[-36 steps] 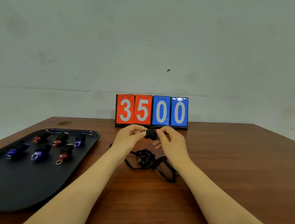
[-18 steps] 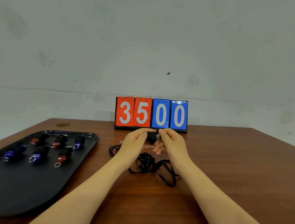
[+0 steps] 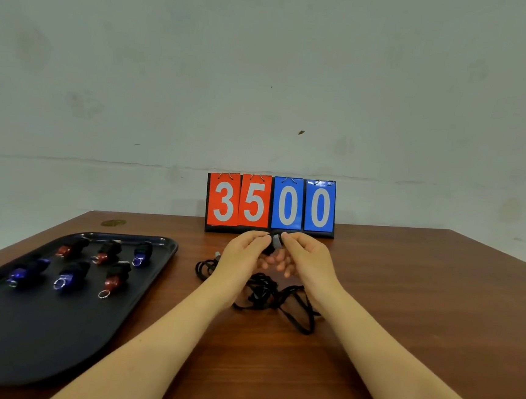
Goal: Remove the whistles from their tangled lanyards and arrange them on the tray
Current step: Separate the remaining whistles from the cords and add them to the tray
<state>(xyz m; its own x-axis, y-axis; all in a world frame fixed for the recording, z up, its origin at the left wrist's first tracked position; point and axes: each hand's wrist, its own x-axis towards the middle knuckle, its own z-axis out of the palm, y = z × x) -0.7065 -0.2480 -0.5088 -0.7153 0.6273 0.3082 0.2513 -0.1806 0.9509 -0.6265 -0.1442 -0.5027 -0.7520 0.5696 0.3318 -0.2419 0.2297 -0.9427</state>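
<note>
Both hands meet above the table in front of the scoreboard. My left hand (image 3: 242,251) and my right hand (image 3: 306,255) pinch a small dark whistle (image 3: 275,241) between their fingertips. Below them a tangle of black lanyards (image 3: 266,295) lies on the wooden table, partly hidden by my wrists. At the left a black tray (image 3: 36,338) carries several whistles in two rows: red ones (image 3: 106,254) and blue ones (image 3: 69,276), each with a metal ring.
A flip scoreboard (image 3: 270,204) reading 3500 stands at the table's far edge, close behind my hands. The wooden table (image 3: 420,308) stretches to the right. A plain wall rises behind it.
My hands have drawn closer together around the whistle and shifted slightly. A loop of lanyard now shows to the left of my left wrist.
</note>
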